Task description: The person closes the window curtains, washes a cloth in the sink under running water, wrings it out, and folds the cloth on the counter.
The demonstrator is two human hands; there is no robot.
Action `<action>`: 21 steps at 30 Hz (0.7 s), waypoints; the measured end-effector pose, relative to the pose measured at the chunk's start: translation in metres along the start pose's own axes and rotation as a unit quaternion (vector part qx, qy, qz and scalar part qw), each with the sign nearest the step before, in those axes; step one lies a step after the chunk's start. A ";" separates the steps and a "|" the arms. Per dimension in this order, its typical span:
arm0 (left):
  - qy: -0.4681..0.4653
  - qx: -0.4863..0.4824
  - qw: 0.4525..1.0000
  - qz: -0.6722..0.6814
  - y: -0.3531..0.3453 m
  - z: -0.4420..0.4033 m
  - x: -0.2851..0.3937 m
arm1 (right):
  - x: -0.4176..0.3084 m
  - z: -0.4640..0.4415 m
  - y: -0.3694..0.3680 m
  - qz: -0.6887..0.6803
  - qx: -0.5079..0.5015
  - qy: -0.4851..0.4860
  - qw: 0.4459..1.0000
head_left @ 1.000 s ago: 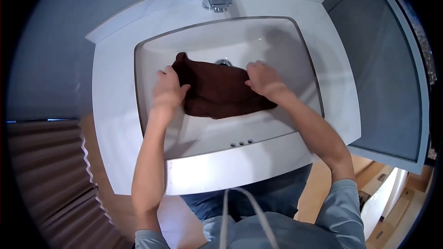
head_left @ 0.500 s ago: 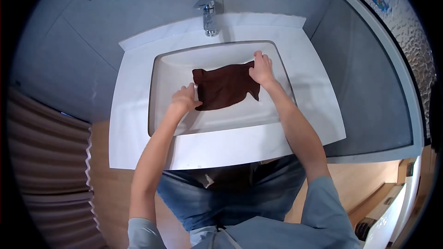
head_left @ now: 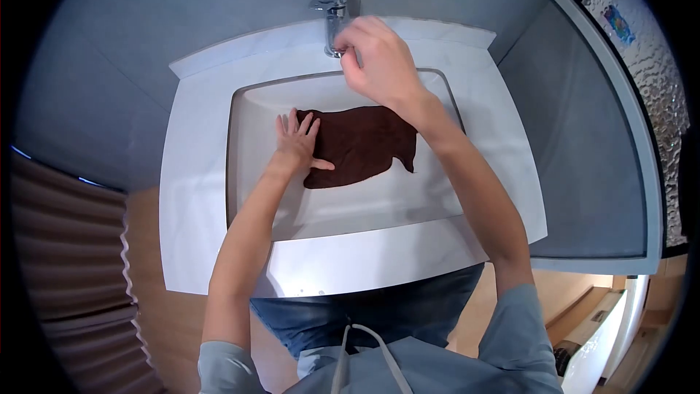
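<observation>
A dark brown piece of cloth (head_left: pixel 364 142) lies spread over the bottom of the white sink basin (head_left: pixel 255 208), one small corner sticking out at its lower right. My left hand (head_left: pixel 297 147) rests on the cloth's left end with its fingers spread apart. Above the basin's back edge, my right hand (head_left: pixel 383 62) is raised in front of the chrome faucet (head_left: pixel 334 22). Its fingers are loosely bent, slightly blurred, with a gap between thumb and fingers and nothing seen in them. The hand covers part of the faucet's right side.
A white countertop (head_left: pixel 496 175) surrounds the basin, with a low raised strip (head_left: pixel 248 57) along its back. Grey tiled wall stands behind. To the right is a grey framed panel (head_left: pixel 590 153); a brown pleated curtain (head_left: pixel 65 248) hangs at the left.
My right hand has let go of the cloth's right end and moved up and left to the faucet. My left hand's fingers have spread out on the cloth. The view has shifted slightly.
</observation>
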State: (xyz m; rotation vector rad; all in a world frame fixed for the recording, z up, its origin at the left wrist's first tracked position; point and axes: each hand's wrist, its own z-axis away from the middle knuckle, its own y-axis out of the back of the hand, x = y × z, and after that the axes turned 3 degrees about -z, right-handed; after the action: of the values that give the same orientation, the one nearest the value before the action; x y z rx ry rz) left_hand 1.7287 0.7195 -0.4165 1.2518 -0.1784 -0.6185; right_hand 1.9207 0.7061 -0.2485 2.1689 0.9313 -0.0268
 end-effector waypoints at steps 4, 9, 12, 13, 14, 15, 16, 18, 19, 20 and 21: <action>0.015 -0.019 0.999 -0.020 0.012 0.006 0.000 | 0.009 -0.019 -0.018 -0.039 -0.004 0.064 0.997; 0.066 -0.046 0.996 -0.038 0.015 0.012 -0.003 | -0.021 -0.063 0.018 -0.140 -0.211 -0.203 0.946; 0.086 -0.034 0.995 -0.042 0.013 0.016 -0.005 | -0.008 -0.070 0.013 -0.051 -0.174 -0.118 0.976; 0.088 -0.025 0.995 -0.046 0.015 0.017 -0.006 | -0.002 -0.073 0.010 -0.044 -0.148 -0.096 0.983; 0.083 -0.023 0.995 -0.042 0.015 0.019 -0.007 | 0.006 -0.073 0.005 -0.073 -0.105 -0.086 0.988; 0.078 -0.021 0.996 -0.040 0.015 0.019 -0.009 | 0.009 -0.071 0.003 -0.102 -0.061 -0.076 0.990; 0.073 -0.016 0.997 -0.038 0.016 0.020 -0.012 | 0.011 -0.063 0.001 -0.092 -0.026 -0.071 0.993; 0.052 0.022 0.998 -0.001 0.016 0.019 -0.021 | 0.007 -0.035 0.001 -0.072 0.043 -0.059 0.995; 0.042 0.040 0.998 0.019 0.016 0.021 -0.023 | 0.003 -0.015 0.002 -0.091 0.064 -0.107 0.988; 0.044 0.048 0.997 0.034 0.020 0.022 -0.021 | 0.001 0.007 0.001 -0.110 0.083 -0.155 0.978; 0.047 0.054 0.996 0.049 0.026 0.022 -0.020 | 0.007 0.032 -0.001 -0.119 0.055 -0.179 0.975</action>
State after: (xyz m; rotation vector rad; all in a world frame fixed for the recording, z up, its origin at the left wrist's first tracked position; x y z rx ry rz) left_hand 1.7113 0.7161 -0.3818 1.3650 -0.1962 -0.4695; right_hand 1.9336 0.6901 -0.2741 2.0446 0.9883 -0.5794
